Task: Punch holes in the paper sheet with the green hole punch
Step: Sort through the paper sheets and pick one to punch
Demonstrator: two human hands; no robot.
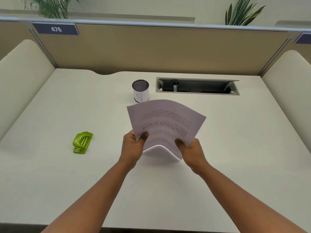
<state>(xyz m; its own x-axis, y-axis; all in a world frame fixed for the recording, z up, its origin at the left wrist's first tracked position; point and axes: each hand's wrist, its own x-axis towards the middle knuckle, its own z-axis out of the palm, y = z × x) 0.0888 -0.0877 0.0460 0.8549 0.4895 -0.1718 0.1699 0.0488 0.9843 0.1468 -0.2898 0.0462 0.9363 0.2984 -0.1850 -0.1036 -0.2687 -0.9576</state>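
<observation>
A white paper sheet with printed text is held up above the desk, curved, its near edge bent under. My left hand pinches its left edge, thumb on top. My right hand pinches its right edge near the lower corner. The text reads upside down from here. The green hole punch lies on the white desk to the left of my hands, well apart from the paper.
A mesh pen cup with a white label stands behind the paper. A recessed cable tray with its lid open sits at the back right. Beige partition walls enclose the desk at the back and both sides.
</observation>
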